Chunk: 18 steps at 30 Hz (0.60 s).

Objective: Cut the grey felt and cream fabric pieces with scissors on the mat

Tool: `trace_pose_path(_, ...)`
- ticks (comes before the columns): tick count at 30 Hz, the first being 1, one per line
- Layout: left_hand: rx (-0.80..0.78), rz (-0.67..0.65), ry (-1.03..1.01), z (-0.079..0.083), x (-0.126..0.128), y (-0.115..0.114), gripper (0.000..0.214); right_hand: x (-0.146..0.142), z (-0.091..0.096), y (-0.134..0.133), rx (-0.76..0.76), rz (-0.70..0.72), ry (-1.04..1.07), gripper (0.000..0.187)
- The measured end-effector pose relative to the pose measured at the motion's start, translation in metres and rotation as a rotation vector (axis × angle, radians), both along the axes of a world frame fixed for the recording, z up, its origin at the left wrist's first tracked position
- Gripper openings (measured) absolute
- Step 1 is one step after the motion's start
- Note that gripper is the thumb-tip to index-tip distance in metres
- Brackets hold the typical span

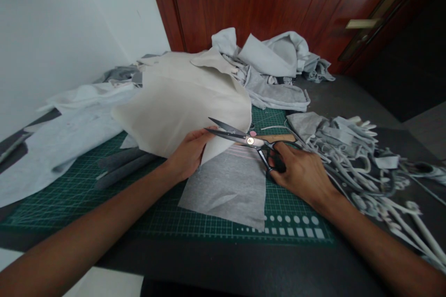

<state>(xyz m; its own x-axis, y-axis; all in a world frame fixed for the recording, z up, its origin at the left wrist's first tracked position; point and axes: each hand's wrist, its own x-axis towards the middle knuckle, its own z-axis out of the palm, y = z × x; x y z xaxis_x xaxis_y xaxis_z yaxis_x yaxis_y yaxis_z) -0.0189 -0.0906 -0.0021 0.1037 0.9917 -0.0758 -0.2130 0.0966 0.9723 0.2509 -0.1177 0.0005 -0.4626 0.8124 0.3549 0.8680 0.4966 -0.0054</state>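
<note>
At the near edge, a dark worktop (244,264) under a green cutting mat (80,199). On the mat, a grey fabric piece (223,190) just below the hands. Right hand (299,171) curled closed through the black bows of the scissors (251,140), their long axis running leftward, blades parted around the edge of cream fabric (181,102). Left hand (188,155), nearer the blades' tips, pinching that fabric's lower edge. Farther, crumpled grey cloth (268,65) before a reddish-brown wooden door (244,4); rightward, tangled grey strips (348,158).
</note>
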Motion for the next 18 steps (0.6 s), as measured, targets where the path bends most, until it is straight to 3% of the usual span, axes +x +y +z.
trace_pose_path(10,-0.061,0.006,-0.092,-0.0008,-0.0016,-0.0025,0.010,-0.0001,-0.0006,0.0003,0.002,0.005,0.003,0.014)
trace_pose_path(18,-0.080,-0.007,-0.131,0.0085,0.0048,-0.0063,0.012,-0.0006,0.0014,-0.0010,0.013,0.047,0.001,0.012)
